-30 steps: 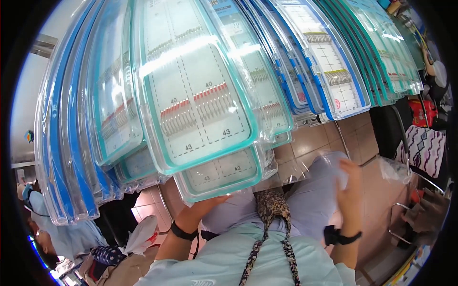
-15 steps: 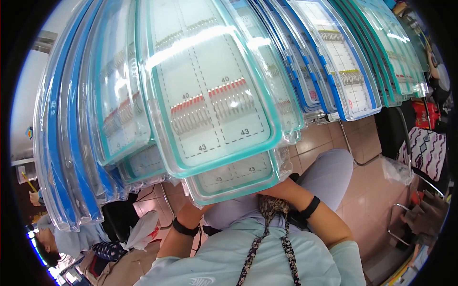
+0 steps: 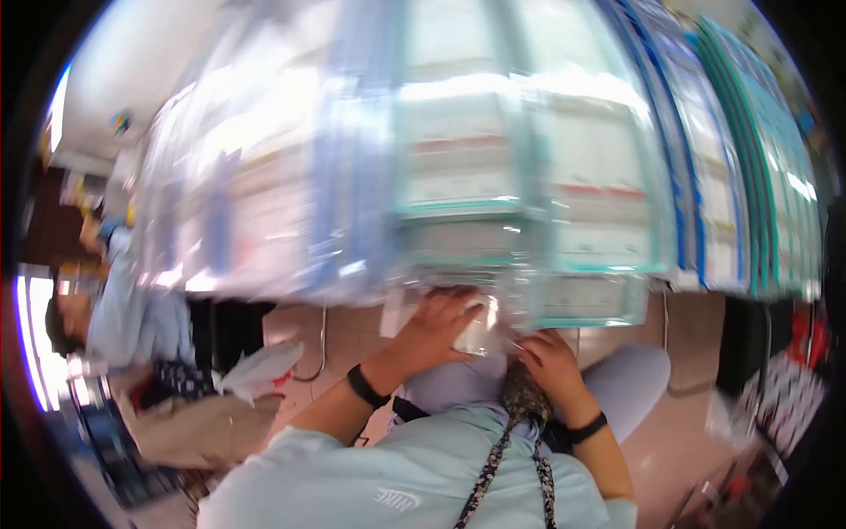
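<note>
Landmark: lower teal-framed case [image 3: 592, 298], clear cover, pale insert. Upper cases smeared by blur; detail limited.

Left hand [image 3: 445, 324]: left of the landmark, fingers bent and moderately spread over a clear plastic piece [image 3: 481, 333]. Whether it grips the piece or only rests on it: cannot tell. Clear piece itself lies immediately left of the landmark, its lower end reaching below it.

Right hand [image 3: 548, 360]: just below the landmark's left part, fingers partly curled, tips near the clear piece. Cannot tell if it has hold of anything.

Right of and above the landmark: blue-framed cases [image 3: 716, 198], then green-edged cases [image 3: 784, 207]. Far left and below it: white plastic bag [image 3: 258, 374].
</note>
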`<state>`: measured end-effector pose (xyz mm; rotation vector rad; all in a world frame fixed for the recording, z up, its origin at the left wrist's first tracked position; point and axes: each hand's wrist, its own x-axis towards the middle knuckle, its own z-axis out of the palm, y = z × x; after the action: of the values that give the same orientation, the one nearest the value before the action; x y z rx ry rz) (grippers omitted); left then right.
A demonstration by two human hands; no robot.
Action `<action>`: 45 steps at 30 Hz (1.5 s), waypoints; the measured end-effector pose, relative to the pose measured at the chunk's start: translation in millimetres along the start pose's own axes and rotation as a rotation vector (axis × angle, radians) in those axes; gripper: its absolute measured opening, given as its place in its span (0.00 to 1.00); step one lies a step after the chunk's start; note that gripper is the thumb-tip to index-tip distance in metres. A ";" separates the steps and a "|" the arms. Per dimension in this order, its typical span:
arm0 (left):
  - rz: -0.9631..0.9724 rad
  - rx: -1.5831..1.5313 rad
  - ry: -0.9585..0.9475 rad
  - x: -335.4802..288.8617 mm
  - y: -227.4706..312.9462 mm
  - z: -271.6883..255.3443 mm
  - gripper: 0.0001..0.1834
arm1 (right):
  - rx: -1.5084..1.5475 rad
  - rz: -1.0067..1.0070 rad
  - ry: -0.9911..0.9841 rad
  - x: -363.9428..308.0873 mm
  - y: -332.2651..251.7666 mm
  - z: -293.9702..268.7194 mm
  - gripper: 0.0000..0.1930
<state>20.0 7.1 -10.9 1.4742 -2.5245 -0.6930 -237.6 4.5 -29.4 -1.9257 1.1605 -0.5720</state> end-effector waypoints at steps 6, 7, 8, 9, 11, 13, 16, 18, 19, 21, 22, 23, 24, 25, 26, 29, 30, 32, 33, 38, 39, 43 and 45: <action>0.052 0.055 0.047 -5.1 0.8 -12.4 0.46 | -0.283 -0.190 0.172 -11.5 -19.0 -35.3 0.09; 0.032 0.062 0.065 -7.0 0.2 -13.7 0.46 | -0.363 -0.202 0.185 -14.0 -21.8 -41.7 0.10; 0.062 0.057 0.091 -8.8 -0.3 -14.5 0.47 | -0.444 -0.211 0.199 -16.0 -23.6 -48.0 0.11; 0.097 0.051 0.113 -10.6 -0.9 -14.2 0.47 | -0.444 -0.228 0.193 -18.0 -23.9 -53.8 0.11; 0.087 0.036 0.151 -11.5 -3.4 -11.5 0.48 | -0.616 -0.276 0.256 -21.9 -24.1 -68.6 0.14; 0.090 0.022 0.167 -12.8 -6.5 -11.2 0.48 | -0.709 -0.276 0.315 -29.3 -31.3 -88.5 0.14; 0.098 0.041 0.196 -17.1 -10.5 -8.9 0.48 | -0.879 -0.254 0.543 -51.4 -20.9 -118.9 0.12; 0.084 0.046 0.209 -23.9 -14.5 -8.3 0.48 | -0.888 -0.151 0.771 -71.3 -5.3 -146.3 0.11; 0.103 0.046 0.217 -21.4 -17.8 -6.5 0.48 | -0.773 -0.004 0.827 -80.1 -19.5 -157.6 0.13; 0.120 0.026 0.225 -19.8 -21.9 -5.9 0.48 | -0.866 0.094 0.898 -86.9 -31.8 -171.9 0.12; 0.125 0.022 0.231 -20.6 -23.1 -6.2 0.49 | -0.875 0.093 0.893 -90.4 -34.4 -173.3 0.12; 0.126 0.013 0.233 -22.1 -24.7 -6.2 0.49 | -0.826 0.085 0.846 -93.5 -36.6 -174.1 0.11; 0.112 0.001 0.221 -25.0 -25.5 -5.3 0.48 | -0.776 0.078 0.796 -94.6 -39.8 -173.8 0.09; 0.098 -0.011 0.207 -27.9 -26.8 -5.1 0.48 | -0.782 0.078 0.790 -94.8 -41.4 -170.3 0.09; 0.098 -0.018 0.208 -30.6 -28.9 -6.2 0.48 | -0.743 0.118 0.689 -95.1 -41.9 -164.0 0.08; 0.067 -0.044 0.259 -36.3 -37.4 -8.3 0.47 | -0.667 0.159 0.516 -83.7 -55.6 -148.4 0.06; 0.051 -0.002 0.268 -40.7 -40.5 -7.7 0.46 | -0.665 0.126 0.466 -81.3 -53.8 -143.9 0.07; 0.031 0.044 0.275 -49.3 -44.1 -9.1 0.45 | -0.761 -0.074 0.468 -72.6 -45.1 -133.0 0.05; 0.019 0.047 0.272 -51.9 -45.5 -9.9 0.42 | -0.761 -0.073 0.469 -72.1 -46.5 -131.0 0.05; -0.029 0.092 0.267 -64.3 -49.8 -8.7 0.35 | -0.666 0.017 0.394 -70.2 -47.6 -119.9 0.05; -0.068 0.017 0.245 -66.8 -50.2 -6.3 0.34 | -0.665 0.021 0.396 -70.2 -48.5 -117.8 0.05; -0.111 -0.209 0.262 -73.8 -53.5 8.1 0.33 | -0.600 0.064 0.383 -70.3 -53.9 -111.5 0.06; -0.116 -0.279 0.286 -77.4 -55.1 17.5 0.32 | -0.601 0.059 0.391 -73.6 -52.4 -109.9 0.06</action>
<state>97.1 55.8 -42.8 1.5064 -2.0530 -0.7551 -323.7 38.8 78.6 -2.3284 1.7889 -0.6342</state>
